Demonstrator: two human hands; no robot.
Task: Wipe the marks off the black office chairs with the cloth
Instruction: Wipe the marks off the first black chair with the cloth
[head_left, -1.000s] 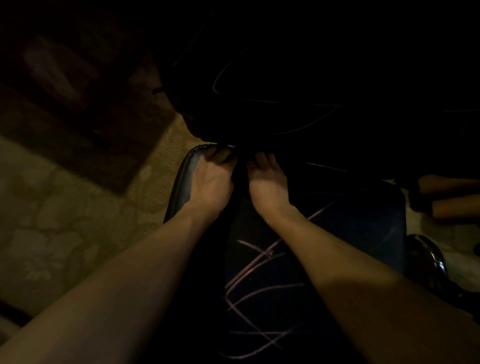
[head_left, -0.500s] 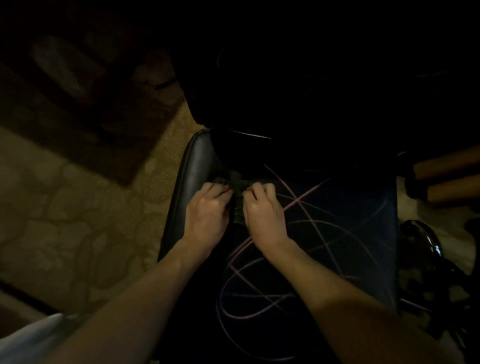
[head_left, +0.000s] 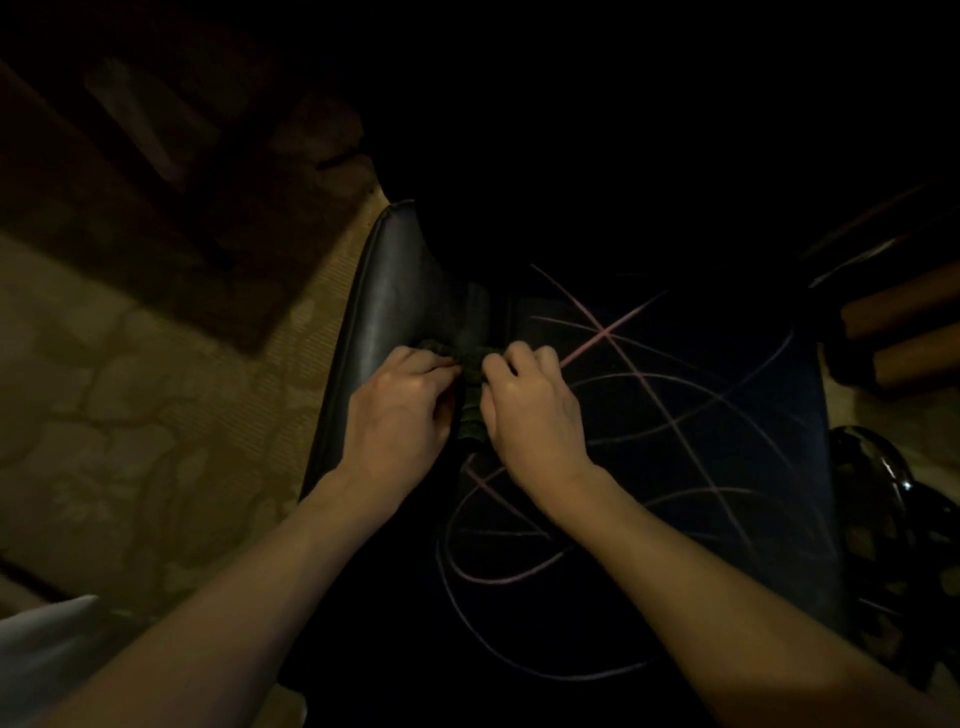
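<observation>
Head camera looks down at the seat of a black office chair (head_left: 395, 312), and the room is very dark. Both hands are on the seat, close together, and between them lies a dark cloth (head_left: 471, 387), bunched into folds. The left hand (head_left: 402, 410) has its fingers curled over the left part of the cloth, and the right hand (head_left: 532, 400) has its fingers curled over the right part, so both hands grip the cloth and hold it down on the seat. The cloth touches the seat surface near its left side, a little behind the middle. Pink marks (head_left: 670, 415) run over the seat as long crossing lines and curves; they cover the area to the right of the hands and in front of them, near the forearms. The strip of seat on the left, beside the left hand, looks grey and shiny with no lines that I can see. The backrest is too dark to make out. On the left of the chair is a patterned carpet (head_left: 130, 415). At the right edge two brown wooden bars (head_left: 904, 332) are seen, and below them a shiny dark round object (head_left: 878, 462) that I cannot identify.
</observation>
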